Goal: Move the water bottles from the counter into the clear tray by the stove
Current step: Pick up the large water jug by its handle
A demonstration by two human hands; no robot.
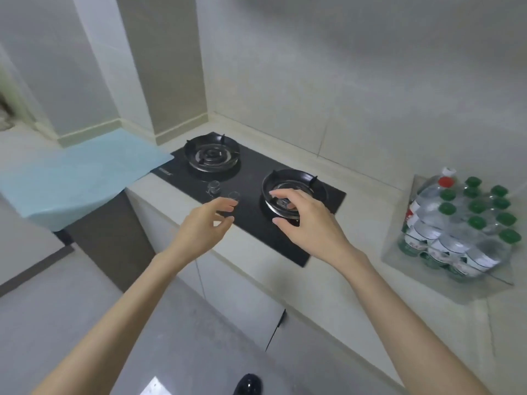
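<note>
A clear tray (445,283) stands on the counter right of the stove. Several water bottles (462,223) with green caps stand upright in it, packed in rows. One larger bottle with a red cap (445,182) leans at the tray's back left. My left hand (204,228) hovers over the stove's front edge, fingers apart and curled, holding nothing. My right hand (306,220) hangs over the right burner, fingers spread, also empty. Both hands are well left of the tray.
The black glass stove (251,178) has two burners and two clear knobs (214,187) near its front. A light blue sheet (77,178) covers the counter to the left. Tiled walls close the back; grey floor and a dark shoe lie below.
</note>
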